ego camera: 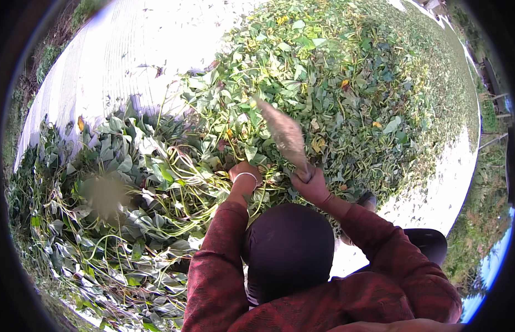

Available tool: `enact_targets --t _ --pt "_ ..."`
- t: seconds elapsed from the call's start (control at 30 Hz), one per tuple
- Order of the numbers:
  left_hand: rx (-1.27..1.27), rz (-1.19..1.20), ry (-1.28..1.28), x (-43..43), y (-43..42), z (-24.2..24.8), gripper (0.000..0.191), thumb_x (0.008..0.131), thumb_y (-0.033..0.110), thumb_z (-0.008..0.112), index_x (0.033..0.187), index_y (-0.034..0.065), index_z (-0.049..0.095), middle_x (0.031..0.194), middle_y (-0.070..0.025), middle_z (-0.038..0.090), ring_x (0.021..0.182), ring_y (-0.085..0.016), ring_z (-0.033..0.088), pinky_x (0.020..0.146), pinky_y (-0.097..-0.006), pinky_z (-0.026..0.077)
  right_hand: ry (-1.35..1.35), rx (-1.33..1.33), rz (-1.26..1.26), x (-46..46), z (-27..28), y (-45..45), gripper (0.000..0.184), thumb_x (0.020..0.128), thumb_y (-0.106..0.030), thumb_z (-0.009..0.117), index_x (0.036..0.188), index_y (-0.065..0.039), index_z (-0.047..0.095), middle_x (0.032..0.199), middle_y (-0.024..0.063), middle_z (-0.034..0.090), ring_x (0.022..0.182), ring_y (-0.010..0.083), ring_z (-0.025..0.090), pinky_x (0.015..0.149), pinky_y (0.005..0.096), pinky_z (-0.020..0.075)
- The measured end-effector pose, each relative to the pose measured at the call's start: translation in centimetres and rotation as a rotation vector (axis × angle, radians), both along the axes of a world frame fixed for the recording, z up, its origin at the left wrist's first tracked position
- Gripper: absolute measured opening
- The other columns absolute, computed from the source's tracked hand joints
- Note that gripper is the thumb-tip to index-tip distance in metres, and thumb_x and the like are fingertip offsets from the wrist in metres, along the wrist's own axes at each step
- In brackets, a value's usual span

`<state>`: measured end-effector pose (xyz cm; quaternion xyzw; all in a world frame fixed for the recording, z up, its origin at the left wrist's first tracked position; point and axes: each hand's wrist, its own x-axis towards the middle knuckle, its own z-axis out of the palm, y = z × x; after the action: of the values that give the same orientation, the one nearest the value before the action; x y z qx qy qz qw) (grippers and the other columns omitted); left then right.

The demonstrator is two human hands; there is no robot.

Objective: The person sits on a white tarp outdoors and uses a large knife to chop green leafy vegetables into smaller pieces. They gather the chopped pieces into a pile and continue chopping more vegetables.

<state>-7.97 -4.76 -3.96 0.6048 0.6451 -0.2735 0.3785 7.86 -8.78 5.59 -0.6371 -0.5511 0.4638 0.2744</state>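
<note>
My left hand (246, 176), with a pale band at the wrist, is down among the leafy vines (199, 178), its fingers closed on the stems. The bundle of long green stems and leaves spreads leftward from it. In my right hand (312, 186) is the handle of a wide-bladed knife (282, 130). The blade is raised, blurred, and points up and left over chopped leaves (344, 108). Its tip lies above and to the right of my left hand. The fingertips of my left hand are partly hidden by leaves and stems.
A pale ribbed sheet (129, 54) lies under the greens, bright in the sun. Uncut vines (116, 257) are heaped at the left and lower left. Chopped greens stretch to the upper right. My dark-covered knee (290, 249) is just below my hands, and a shoe (367, 201) shows at its right.
</note>
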Motion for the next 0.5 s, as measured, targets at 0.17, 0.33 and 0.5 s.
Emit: enact_targets --t 0.17,0.33,0.5 --pt "0.043 0.076 -0.017 0.1 0.0 -0.1 0.036 0.066 0.025 0.064 0.097 0.0071 0.068 0.098 -0.0104 0.067 0.093 -0.026 0.065 0.078 -0.0343 0.052 -0.462 -0.373 0.242 4.0 -7.0 -3.4 0.035 0.073 -0.031 0.063 0.087 0.0 0.063 0.074 0.0208 0.063 0.073 0.0344 0.063 0.068 0.0389 0.0497" --pt "0.072 0.083 -0.036 0.0 -0.1 -0.2 0.035 0.065 0.028 0.065 0.094 0.0073 0.069 0.096 -0.0095 0.068 0.092 -0.024 0.065 0.076 -0.0345 0.052 -0.323 -0.417 0.162 3.8 -4.1 -3.3 0.035 0.07 -0.029 0.064 0.085 0.002 0.063 0.075 0.0217 0.063 0.074 0.035 0.063 0.068 0.0403 0.0504" --pt "0.212 -0.013 0.027 -0.4 -1.5 1.6 0.061 0.063 0.039 0.071 0.111 0.0042 0.058 0.112 -0.0157 0.06 0.109 -0.029 0.054 0.095 -0.0401 0.038 -0.466 -0.435 0.174 2.2 -6.0 -4.5 0.037 0.07 -0.03 0.064 0.085 0.004 0.063 0.08 0.0241 0.063 0.079 0.0362 0.063 0.071 0.0413 0.05"
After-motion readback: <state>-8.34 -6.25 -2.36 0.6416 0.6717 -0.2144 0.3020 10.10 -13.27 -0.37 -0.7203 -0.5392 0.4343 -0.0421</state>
